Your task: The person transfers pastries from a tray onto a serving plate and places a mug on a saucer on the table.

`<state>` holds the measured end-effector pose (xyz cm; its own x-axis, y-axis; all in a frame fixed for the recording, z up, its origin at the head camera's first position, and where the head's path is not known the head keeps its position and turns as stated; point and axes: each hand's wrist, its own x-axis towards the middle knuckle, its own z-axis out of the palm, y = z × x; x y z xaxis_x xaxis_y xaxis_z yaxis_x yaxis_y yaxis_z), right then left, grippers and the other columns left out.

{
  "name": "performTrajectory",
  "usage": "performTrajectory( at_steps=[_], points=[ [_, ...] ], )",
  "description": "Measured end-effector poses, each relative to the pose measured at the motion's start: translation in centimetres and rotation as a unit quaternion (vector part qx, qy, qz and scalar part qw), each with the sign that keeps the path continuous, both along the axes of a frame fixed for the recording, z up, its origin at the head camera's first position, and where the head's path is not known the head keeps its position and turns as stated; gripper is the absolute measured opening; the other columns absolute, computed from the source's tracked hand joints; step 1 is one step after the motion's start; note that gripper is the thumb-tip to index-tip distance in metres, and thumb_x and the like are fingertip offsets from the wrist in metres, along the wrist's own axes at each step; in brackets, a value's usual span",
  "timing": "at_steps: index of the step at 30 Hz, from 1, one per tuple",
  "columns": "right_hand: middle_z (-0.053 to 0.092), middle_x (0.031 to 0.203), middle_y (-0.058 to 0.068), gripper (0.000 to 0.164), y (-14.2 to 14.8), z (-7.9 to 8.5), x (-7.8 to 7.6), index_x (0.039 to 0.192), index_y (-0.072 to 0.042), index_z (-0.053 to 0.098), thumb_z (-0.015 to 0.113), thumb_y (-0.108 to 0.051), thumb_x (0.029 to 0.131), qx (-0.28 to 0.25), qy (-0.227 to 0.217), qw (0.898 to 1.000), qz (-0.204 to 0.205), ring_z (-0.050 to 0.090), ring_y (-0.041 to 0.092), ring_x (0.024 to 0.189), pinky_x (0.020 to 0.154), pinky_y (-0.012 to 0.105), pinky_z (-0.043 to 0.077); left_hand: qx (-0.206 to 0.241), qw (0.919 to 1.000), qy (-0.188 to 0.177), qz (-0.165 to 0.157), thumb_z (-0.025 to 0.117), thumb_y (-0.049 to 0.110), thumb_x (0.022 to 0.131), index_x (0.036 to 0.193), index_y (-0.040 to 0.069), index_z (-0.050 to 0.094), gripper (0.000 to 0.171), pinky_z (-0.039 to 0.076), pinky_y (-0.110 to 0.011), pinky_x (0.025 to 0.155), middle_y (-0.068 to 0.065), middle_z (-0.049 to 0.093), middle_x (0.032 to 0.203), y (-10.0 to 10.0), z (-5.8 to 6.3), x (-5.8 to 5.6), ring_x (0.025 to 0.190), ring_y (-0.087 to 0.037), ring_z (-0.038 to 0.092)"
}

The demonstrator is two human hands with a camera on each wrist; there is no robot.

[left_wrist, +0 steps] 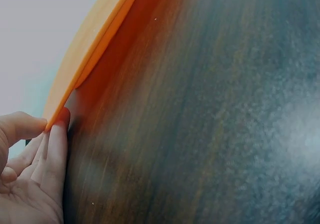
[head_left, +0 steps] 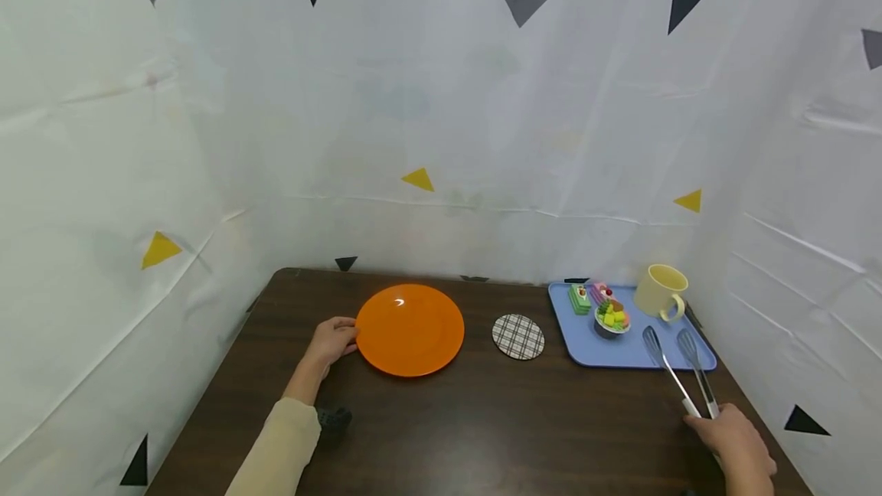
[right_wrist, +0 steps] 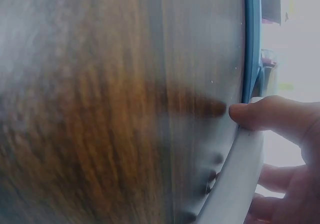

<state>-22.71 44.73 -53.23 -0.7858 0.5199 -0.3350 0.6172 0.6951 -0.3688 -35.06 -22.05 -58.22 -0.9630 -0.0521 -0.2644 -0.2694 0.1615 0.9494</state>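
Observation:
At the left, my left hand (head_left: 333, 341) pinches the rim of an orange plate (head_left: 411, 330), thumb on top and fingers beneath. In the left wrist view the plate's edge (left_wrist: 82, 66) slants upward from the fingertips, its underside over the dark wood. My right hand (head_left: 736, 441) grips the pale handles of metal tongs (head_left: 674, 377) near the table's right side. Their two slotted heads stand apart over the front of a blue tray (head_left: 596, 353). The right wrist view shows the thumb along a white handle (right_wrist: 232, 184), the other fingers on its far side.
On the tray are a yellow mug (head_left: 658, 291), a small cup of toy food (head_left: 610, 320), a green cake slice (head_left: 579, 299) and a pink one (head_left: 601, 292). A round checked coaster (head_left: 518, 337) lies between plate and tray. White cloth walls (head_left: 482, 113) enclose the brown table (head_left: 496, 419).

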Motion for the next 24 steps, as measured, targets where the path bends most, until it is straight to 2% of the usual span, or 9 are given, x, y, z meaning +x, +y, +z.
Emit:
performTrajectory(
  at_steps=[8,14,18,24],
  points=[
    [0.055,0.119,0.045,0.073,-0.5,0.4,-0.1,0.129,0.017,0.038,0.065,-0.043,0.098,-0.011,-0.01,1.0,-0.004,0.055,0.066,0.114,0.095,0.076,0.046,0.001,1.0,0.001,-0.006,0.058,0.016,0.112,0.151,-0.004,0.053,0.045,0.06,-0.041,0.105,-0.029,0.059,0.149,-0.2,0.2,0.5,0.132,-0.037,0.065],
    [0.053,0.121,0.046,0.076,-0.5,0.6,-0.7,0.127,0.018,0.032,0.061,-0.046,0.099,-0.026,-0.015,0.999,-0.016,0.054,0.067,0.117,0.097,0.076,0.046,0.0,1.0,0.004,0.0,0.057,0.017,0.112,0.152,-0.004,0.052,0.045,0.061,-0.038,0.104,-0.029,0.059,0.149,-0.1,0.2,0.3,0.133,-0.037,0.064],
    [0.056,0.113,0.042,0.079,-0.4,0.0,-0.7,0.126,0.018,0.032,0.063,-0.049,0.098,-0.033,-0.015,0.999,-0.02,0.057,0.062,0.109,0.096,0.076,0.045,-0.005,1.0,0.004,0.005,0.058,0.016,0.111,0.151,-0.003,0.053,0.044,0.062,-0.035,0.101,-0.027,0.061,0.148,-0.1,-0.2,0.3,0.13,-0.034,0.066],
    [0.059,0.101,0.034,0.079,-0.3,-0.4,-0.5,0.127,0.013,0.036,0.064,-0.054,0.096,-0.035,0.012,0.999,-0.013,0.058,0.057,0.102,0.092,0.078,0.043,-0.002,1.0,0.008,0.005,0.058,0.016,0.112,0.149,-0.004,0.054,0.042,0.062,-0.036,0.101,-0.027,0.062,0.146,0.1,-0.1,0.4,0.127,-0.034,0.068]
  ],
)
